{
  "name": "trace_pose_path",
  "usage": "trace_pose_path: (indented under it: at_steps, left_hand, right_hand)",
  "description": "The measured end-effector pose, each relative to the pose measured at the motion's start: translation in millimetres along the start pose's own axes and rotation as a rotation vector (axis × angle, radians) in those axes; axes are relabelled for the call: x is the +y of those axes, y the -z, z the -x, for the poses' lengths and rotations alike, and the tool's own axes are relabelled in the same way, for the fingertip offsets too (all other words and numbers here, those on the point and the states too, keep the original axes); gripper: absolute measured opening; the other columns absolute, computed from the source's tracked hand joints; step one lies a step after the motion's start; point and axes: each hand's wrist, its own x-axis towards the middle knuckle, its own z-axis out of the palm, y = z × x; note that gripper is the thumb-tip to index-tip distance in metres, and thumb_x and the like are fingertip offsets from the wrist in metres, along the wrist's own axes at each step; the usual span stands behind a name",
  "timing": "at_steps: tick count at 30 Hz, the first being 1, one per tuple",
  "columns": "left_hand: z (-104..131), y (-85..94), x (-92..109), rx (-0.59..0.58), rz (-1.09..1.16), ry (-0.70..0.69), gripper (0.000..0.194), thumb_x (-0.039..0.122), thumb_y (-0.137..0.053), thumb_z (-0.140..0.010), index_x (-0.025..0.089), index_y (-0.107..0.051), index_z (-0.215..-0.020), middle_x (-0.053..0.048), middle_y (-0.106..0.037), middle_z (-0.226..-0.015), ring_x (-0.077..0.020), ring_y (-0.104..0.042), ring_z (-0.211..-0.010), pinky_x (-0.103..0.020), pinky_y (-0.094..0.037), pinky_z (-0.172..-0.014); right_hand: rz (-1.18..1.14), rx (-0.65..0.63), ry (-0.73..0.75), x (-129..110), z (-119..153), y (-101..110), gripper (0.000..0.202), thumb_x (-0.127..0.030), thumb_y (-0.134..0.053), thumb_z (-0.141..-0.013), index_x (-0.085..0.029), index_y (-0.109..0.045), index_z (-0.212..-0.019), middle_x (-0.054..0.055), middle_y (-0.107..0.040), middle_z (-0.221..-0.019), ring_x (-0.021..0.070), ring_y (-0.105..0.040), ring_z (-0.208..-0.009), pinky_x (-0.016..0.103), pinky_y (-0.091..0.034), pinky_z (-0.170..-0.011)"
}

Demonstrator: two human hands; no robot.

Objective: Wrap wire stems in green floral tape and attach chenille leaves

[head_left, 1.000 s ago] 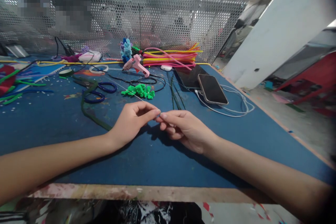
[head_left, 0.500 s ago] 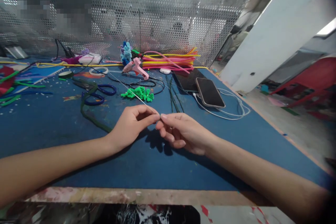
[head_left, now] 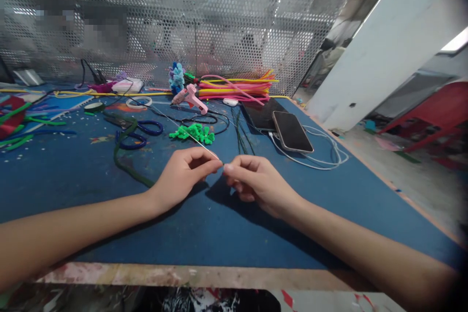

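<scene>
Both hands sit slightly lower and nearer the camera than half a second ago, their fingertips still meeting over the blue felt-covered worktable (head_left: 73, 175). The left hand (head_left: 183, 175) pinches a thin silvery wire (head_left: 190, 135) between thumb and forefinger; the wire runs up and away to the left from the pinch, over the table, as it did before. The right hand (head_left: 256, 183) has its fingers curled more tightly than earlier, thumb and forefinger closed at the same point on the wire, touching the left fingertips.

Just beyond the hands lies a bright green fuzzy pipe-cleaner piece (head_left: 195, 132), with blue-handled scissors (head_left: 141, 131) to its left and a dark green pipe cleaner (head_left: 122, 148) curving beside them. A pink hot-glue gun (head_left: 190, 97) rests farther back, before a bundle of pink and yellow pipe cleaners (head_left: 237, 85). A black smartphone (head_left: 292, 131) with a white cable (head_left: 329, 151) lies to the right.
</scene>
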Motion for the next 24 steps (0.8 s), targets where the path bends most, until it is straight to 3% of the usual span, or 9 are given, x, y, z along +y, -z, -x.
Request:
trace_pose_path:
  at_steps: [3, 5, 11, 16, 21, 24]
  left_hand:
    - [0.2, 1.7, 0.9, -0.001, -0.021, -0.035, 0.016, 0.031, -0.061, -0.075, 0.016, -0.063, -0.070, 0.003, -0.057, -0.060, -0.0064, -0.042, -0.049, -0.018, -0.035, -0.047]
    - [0.2, 1.9, 1.0, -0.004, -0.023, -0.041, 0.015, 0.029, -0.061, -0.076, 0.016, -0.063, -0.070, 0.003, -0.057, -0.060, -0.0063, -0.043, -0.049, -0.018, -0.035, -0.047]
    - [1.0, 0.7, -0.4, -0.023, 0.014, -0.014, 0.015, 0.030, -0.061, -0.075, 0.015, -0.064, -0.073, 0.003, -0.056, -0.058, -0.0057, -0.042, -0.048, -0.017, -0.034, -0.045]
    - [0.0, 0.8, -2.0, -0.029, 0.013, -0.021, 0.017, 0.030, -0.060, -0.075, 0.014, -0.064, -0.074, 0.003, -0.057, -0.059, -0.0054, -0.041, -0.047, -0.017, -0.033, -0.044]
    - [-0.6, 3.1, -1.8, -0.020, -0.004, -0.060, 0.018, 0.031, -0.059, -0.077, 0.014, -0.063, -0.073, 0.003, -0.057, -0.062, -0.0056, -0.043, -0.049, -0.017, -0.034, -0.045]
    - [-0.4, 4.5, -1.4, -0.031, -0.017, -0.061, 0.016, 0.029, -0.058, -0.077, 0.014, -0.063, -0.072, 0.003, -0.058, -0.062, -0.0056, -0.044, -0.051, -0.016, -0.035, -0.046]
  right_hand:
    - [-0.103, -0.142, -0.124, -2.5, 0.7, 1.0, 0.031, -0.043, -0.065, -0.070, -0.012, -0.062, -0.069, -0.001, -0.057, -0.057, 0.0026, -0.042, -0.042, 0.012, -0.023, -0.031]
    - [-0.124, -0.153, -0.136, -2.8, 0.3, 1.7, 0.027, -0.038, -0.067, -0.069, -0.012, -0.062, -0.069, -0.001, -0.057, -0.057, 0.0016, -0.040, -0.041, 0.011, -0.022, -0.032]
    - [-0.078, -0.005, -0.012, -0.2, -2.0, 1.8, 0.029, -0.025, -0.080, -0.050, -0.012, -0.055, -0.056, -0.006, -0.049, -0.046, -0.0002, -0.034, -0.037, 0.011, -0.021, -0.032]
    - [0.008, 0.059, 0.063, -0.3, -0.3, 0.2, 0.034, -0.024, -0.082, -0.047, -0.014, -0.051, -0.057, -0.008, -0.047, -0.044, 0.0004, -0.035, -0.036, 0.012, -0.024, -0.032]
    - [-0.087, -0.179, -0.109, -1.8, -0.1, 3.1, 0.030, -0.042, -0.065, -0.071, -0.013, -0.060, -0.068, 0.001, -0.059, -0.064, 0.0033, -0.044, -0.045, 0.012, -0.026, -0.032]
    - [-0.099, -0.259, -0.127, -0.8, -0.7, 6.4, 0.025, -0.037, -0.064, -0.074, -0.012, -0.065, -0.075, 0.004, -0.063, -0.074, 0.0039, -0.047, -0.051, 0.012, -0.031, -0.035]
